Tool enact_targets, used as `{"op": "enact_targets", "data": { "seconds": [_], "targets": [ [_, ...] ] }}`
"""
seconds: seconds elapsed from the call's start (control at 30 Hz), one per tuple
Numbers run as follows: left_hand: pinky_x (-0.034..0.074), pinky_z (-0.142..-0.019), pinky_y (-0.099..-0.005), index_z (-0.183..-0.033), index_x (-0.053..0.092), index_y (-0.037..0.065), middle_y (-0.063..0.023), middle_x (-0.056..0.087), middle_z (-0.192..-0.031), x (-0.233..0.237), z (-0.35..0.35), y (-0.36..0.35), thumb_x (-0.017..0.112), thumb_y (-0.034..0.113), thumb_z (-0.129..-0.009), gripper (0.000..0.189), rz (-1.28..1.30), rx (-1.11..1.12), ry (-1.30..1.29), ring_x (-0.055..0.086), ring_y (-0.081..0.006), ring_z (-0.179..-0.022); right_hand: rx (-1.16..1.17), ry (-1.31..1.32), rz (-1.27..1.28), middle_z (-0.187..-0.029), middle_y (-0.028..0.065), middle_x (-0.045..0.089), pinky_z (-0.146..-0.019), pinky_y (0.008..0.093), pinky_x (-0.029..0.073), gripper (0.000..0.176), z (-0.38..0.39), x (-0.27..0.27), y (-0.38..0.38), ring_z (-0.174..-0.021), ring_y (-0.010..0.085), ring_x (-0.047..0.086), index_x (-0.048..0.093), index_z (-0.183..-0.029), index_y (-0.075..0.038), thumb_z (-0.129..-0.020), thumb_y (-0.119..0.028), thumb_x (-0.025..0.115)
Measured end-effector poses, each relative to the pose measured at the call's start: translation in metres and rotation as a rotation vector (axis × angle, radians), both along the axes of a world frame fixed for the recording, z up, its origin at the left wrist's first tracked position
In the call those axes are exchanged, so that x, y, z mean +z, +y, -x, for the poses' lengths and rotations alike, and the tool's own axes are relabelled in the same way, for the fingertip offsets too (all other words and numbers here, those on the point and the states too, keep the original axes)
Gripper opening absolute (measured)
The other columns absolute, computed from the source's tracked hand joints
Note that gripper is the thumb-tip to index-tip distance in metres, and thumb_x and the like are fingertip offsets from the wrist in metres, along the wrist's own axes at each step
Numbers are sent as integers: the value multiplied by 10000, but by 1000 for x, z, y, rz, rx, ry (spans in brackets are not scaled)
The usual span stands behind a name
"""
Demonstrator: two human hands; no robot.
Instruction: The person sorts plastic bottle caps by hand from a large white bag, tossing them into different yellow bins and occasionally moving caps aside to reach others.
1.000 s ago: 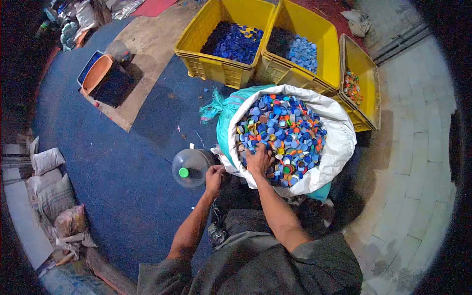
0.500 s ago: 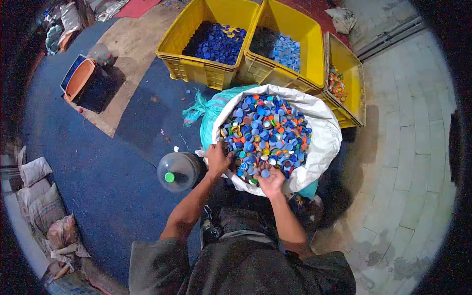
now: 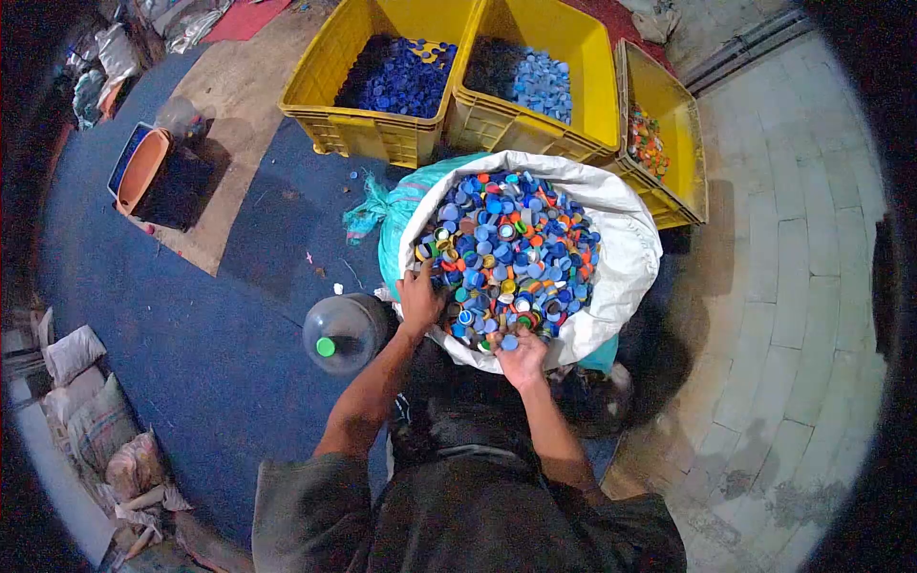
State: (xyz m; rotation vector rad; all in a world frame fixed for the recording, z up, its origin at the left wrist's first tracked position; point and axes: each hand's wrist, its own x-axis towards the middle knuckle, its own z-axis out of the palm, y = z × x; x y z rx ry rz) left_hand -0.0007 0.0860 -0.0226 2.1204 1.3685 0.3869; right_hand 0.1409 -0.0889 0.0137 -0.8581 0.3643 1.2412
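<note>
I'm picking through bottle caps in the sack. My left hand lies spread on them. I cannot tell my right hand's grip. I'd judge the next move calls for a clean pinch.

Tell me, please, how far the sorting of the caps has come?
Done: the left crate holds dark blue caps, the middle crate light blue ones, the right crate a few orange ones. In hand: the left hand and right hand are at the near edge of the sack, among its mixed caps. Left: the sack is heaped to its rim, so most work seems to remain.
</note>
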Motion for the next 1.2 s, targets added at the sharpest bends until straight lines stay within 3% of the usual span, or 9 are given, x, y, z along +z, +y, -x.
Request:
{"op": "enact_targets", "data": {
  "seconds": [0.23,0.37,0.53,0.57,0.6,0.7,0.73,0.97,1.2],
  "targets": [
    [365,-792,-405,-1174,476,46,-136,586,-1034,1,4,-2,705,148,-676,557,-94,-45,-140,513,-303,-912,23,-143,50,-782,69,541,-683,364,424,123,-6,4,15,-717,209,515,532,-815,-66,-712,-131,547],
    [448,-759,-359,-1108,510,18,-127,572,-1003,4,13,-7,661,58,-697,440,374,165,-584,559,-266,-843,194,-381,171,-724,39,533,-607,307,427,126,-29,1,34,-622,168,510,540,-825,-74,-748,-125,626],
    [449,-741,-330,-996,534,34,-60,544,-910,-9,51,-14,569,48,-715,284,995,424,-1069,540,-194,-810,414,-1482,514,-827,105,638,-729,335,478,325,-45,-25,68,-766,224,610,584,-903,3,-714,-214,735],
    [446,-738,-330,-977,537,39,-58,541,-896,-18,58,-19,556,62,-721,257,1121,476,-1161,534,-189,-804,437,-1534,551,-852,120,642,-732,349,481,329,-44,-20,74,-792,242,618,577,-920,0,-714,-207,729],
    [489,-662,-284,-964,541,18,-65,553,-855,-13,62,-26,547,111,-798,191,955,391,-1125,539,-169,-780,461,-1587,588,-878,134,645,-735,363,485,333,-41,-13,82,-818,260,626,569,-937,-4,-715,-199,723],
    [493,-668,-294,-953,532,35,-74,549,-859,-3,74,-29,532,195,-823,206,1238,634,-1247,538,-180,-785,508,-1689,641,-884,197,639,-717,453,479,390,-39,-15,96,-826,361,622,556,-973,-35,-717,-287,710],
    [490,-679,-310,-939,530,45,-72,548,-828,-9,79,-30,535,218,-837,201,1245,551,-1330,541,-178,-746,579,-1698,719,-881,208,635,-715,464,474,404,-36,-10,101,-823,377,616,552,-980,-43,-717,-307,709],
    [412,-537,-251,-836,555,53,-18,516,-706,14,77,-33,557,151,-850,99,1056,719,-1009,491,-123,-604,663,-1696,811,-910,231,615,-718,496,455,406,-26,-11,113,-863,418,588,517,-1021,-58,-723,-255,709],
    [371,-522,-215,-810,564,66,18,538,-684,-1,65,-32,654,169,-819,138,880,532,-913,470,-68,-582,564,-1679,606,-929,190,615,-743,424,468,428,-41,-37,107,-884,354,596,520,-1013,-36,-669,-138,752]
  ]
}}
